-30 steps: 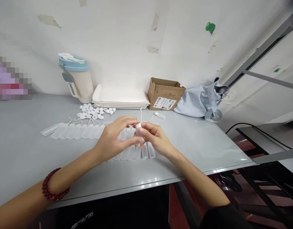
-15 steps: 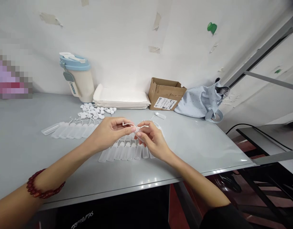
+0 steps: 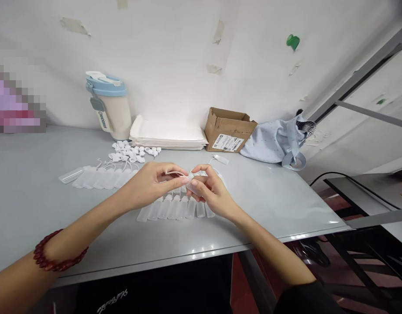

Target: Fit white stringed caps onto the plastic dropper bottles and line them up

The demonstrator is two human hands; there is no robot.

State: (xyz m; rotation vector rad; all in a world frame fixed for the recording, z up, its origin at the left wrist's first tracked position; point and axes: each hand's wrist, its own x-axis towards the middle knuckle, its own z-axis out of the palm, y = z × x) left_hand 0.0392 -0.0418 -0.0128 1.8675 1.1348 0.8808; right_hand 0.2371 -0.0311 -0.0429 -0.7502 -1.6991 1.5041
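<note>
My left hand (image 3: pixel 156 181) pinches a thin white strip (image 3: pixel 174 173) at the mouth of a small translucent plastic bottle. My right hand (image 3: pixel 215 189) is closed round that bottle (image 3: pixel 194 187), its forefinger raised in an arch above the neck. Fingers partly hide the bottle's top, so how far the strip goes in cannot be seen. Below the hands lies a row of similar bottles (image 3: pixel 173 209) with thin white strips at their necks. Another group of bottles (image 3: pixel 97 178) lies to the left, and behind it is a pile of small white caps (image 3: pixel 128 152).
Along the wall stand a cream tumbler (image 3: pixel 117 113) with a blue lid, a stack of white envelopes (image 3: pixel 170 133), an open cardboard box (image 3: pixel 230 128) and a light blue cloth bag (image 3: pixel 269 139). One bottle (image 3: pixel 221 159) lies apart before the box. A metal frame (image 3: pixel 361 83) rises at right.
Both hands stay together at the bottle's neck, with only small finger movements. The white strip's free end has dipped slightly leftward. The whole view has shifted a little.
</note>
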